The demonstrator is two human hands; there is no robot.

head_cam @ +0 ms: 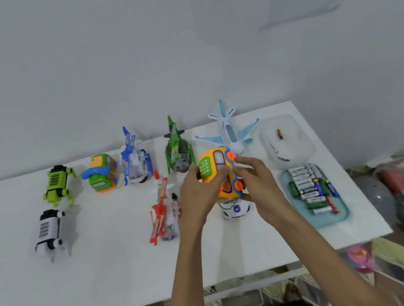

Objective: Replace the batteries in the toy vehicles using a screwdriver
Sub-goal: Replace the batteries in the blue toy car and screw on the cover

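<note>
Both hands hold a rounded yellow-orange plastic toy car with a green keypad and orange wheels (220, 169) just above the white worktop (108, 271), towards its right half. The left hand (196, 193) grips the car's left side, fingers curled over the keypad end. The right hand (258, 183) grips the right side, fingertips by the orange wheels.

Directly below the car, a white round-bodied toy (235, 210) rests on the worktop, partly hidden. To the right lies a teal plastic tray (336, 219) filled with cylindrical batteries (308, 186). Behind it, a clear plastic tub (302, 148) holds a small brown object, too blurred to name.

Along the back stand:
- a lime-green robot dog (57, 183)
- a green-and-orange phone car with a blue handset (100, 172)
- a blue-and-clear aircraft (135, 160)
- a dark green helicopter (178, 148)
- a pale blue-and-white airliner (229, 130)

Nearer lie a white robot dog (49, 232) and a red-and-white aircraft (163, 211), the latter just beside the left hand.
</note>
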